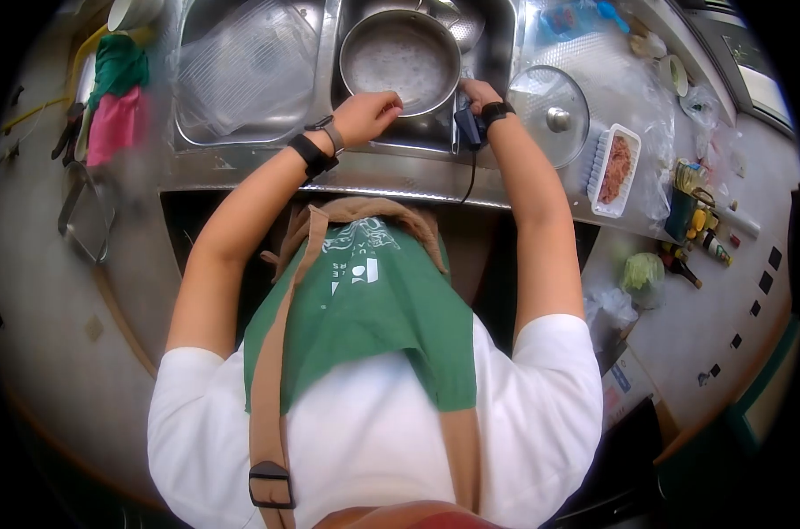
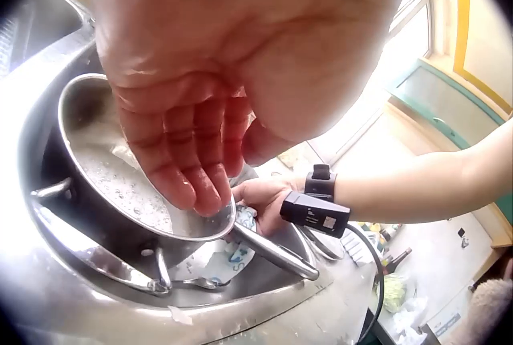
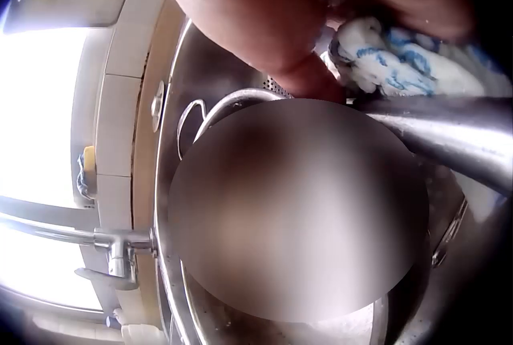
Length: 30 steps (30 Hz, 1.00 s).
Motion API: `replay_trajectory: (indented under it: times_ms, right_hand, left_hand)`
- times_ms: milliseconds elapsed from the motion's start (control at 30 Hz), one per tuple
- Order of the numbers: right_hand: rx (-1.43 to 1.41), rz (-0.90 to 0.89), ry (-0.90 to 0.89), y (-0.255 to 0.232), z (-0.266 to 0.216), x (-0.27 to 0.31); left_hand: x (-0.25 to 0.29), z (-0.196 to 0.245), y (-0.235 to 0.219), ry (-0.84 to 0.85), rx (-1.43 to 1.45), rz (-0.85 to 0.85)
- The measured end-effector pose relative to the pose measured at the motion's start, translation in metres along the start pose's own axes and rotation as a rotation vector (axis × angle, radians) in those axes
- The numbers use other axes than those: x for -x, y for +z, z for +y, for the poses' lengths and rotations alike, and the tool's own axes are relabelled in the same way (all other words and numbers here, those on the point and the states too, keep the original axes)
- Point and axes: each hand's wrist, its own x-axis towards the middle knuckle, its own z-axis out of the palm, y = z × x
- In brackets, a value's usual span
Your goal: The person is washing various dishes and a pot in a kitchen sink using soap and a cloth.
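Observation:
A steel pan (image 1: 356, 70) with cloudy, sudsy liquid sits in the right sink basin, its handle (image 2: 276, 253) pointing toward the front edge. My left hand (image 1: 370, 118) is over the pan's near-left rim. Its fingers (image 2: 192, 152) are loosely bent, with nothing in them. On the other side of the pan, my right hand (image 1: 480, 95) grips a white cloth with blue print (image 3: 401, 60) right beside the handle. Part of the cloth hangs below the handle in the left wrist view. A blurred oval covers much of the pan in the right wrist view.
A clear ribbed plastic sheet or tray (image 1: 250, 70) lies in the left basin. Right of the sink are a glass lid (image 1: 550, 110) and a white tray (image 1: 597, 167) of raw meat. A faucet (image 3: 120, 241) stands behind the sink. A cable (image 1: 472, 176) hangs from my right wrist.

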Motion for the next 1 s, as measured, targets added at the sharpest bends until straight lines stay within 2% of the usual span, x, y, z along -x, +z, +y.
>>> replay_trajectory:
  times_ms: [67, 100, 133, 167, 233, 300, 367, 433, 467, 533, 567, 600, 667, 733, 800, 867, 933, 1000]
  right_hand:
    - [-0.080, -0.191, -0.098, -0.005, -0.014, 0.037]
    - [-0.185, -0.101, -0.136, -0.003, -0.019, 0.055]
    - [-0.182, -0.105, -0.138, -0.004, -0.017, 0.057]
    - [-0.189, -0.103, -0.194, -0.005, -0.015, 0.058]
    - [-0.144, -0.113, -0.252, -0.009, -0.020, 0.071]
    - [-0.306, -0.108, -0.289, 0.000, -0.020, 0.103]
    - [-0.355, -0.091, -0.307, 0.006, -0.027, 0.140]
    - [-0.485, -0.166, -0.323, 0.007, -0.022, 0.138]
    - [-0.521, -0.232, -0.325, 0.006, -0.020, 0.135]
    - [-0.558, -0.275, -0.336, 0.011, -0.021, 0.145]
    - [-0.604, -0.296, -0.342, 0.012, -0.019, 0.151]
    - [-0.598, -0.309, -0.345, 0.013, -0.021, 0.161]
    - [-0.633, -0.441, -0.434, 0.014, -0.026, 0.182]
    - [-0.525, -0.412, -0.505, 0.013, -0.027, 0.188]
    - [-0.470, -0.577, -0.518, 0.003, -0.035, 0.198]
    - [-0.494, -0.494, -0.531, -0.007, -0.042, 0.196]
    - [-0.534, -0.518, -0.617, -0.017, -0.048, 0.187]
    - [-0.636, -0.589, -0.612, -0.028, -0.051, 0.186]
  left_hand:
    - [-0.007, 0.011, 0.004, -0.072, -0.022, -0.018]
    - [-0.012, 0.013, 0.008, -0.155, 0.119, -0.020]
    - [-0.016, 0.016, 0.012, -0.234, 0.260, -0.022]
    - [-0.020, 0.019, 0.017, -0.235, 0.260, -0.016]
    - [-0.031, 0.025, 0.034, -0.325, 0.466, -0.127]
    - [-0.040, 0.034, 0.049, -0.403, 0.648, -0.249]
    - [-0.036, 0.065, 0.046, -0.505, 0.820, -0.261]
    - [-0.025, 0.092, 0.035, -0.582, 1.006, -0.247]
    - [-0.020, 0.097, 0.028, -0.585, 1.004, -0.227]
    - [-0.010, 0.104, 0.017, -0.508, 1.218, -0.230]
    - [-0.005, 0.112, 0.015, -0.526, 1.220, -0.122]
    - [0.000, 0.116, 0.010, -0.525, 1.219, -0.107]
    - [0.015, 0.121, -0.007, -0.501, 1.281, -0.115]
    - [0.032, 0.131, -0.025, -0.554, 1.285, -0.067]
    - [0.053, 0.127, -0.041, -0.579, 1.305, -0.048]
    - [0.070, 0.141, -0.057, -0.576, 1.295, -0.051]
    - [0.085, 0.148, -0.071, -0.581, 1.291, -0.064]
    - [0.096, 0.147, -0.082, -0.610, 1.286, -0.061]
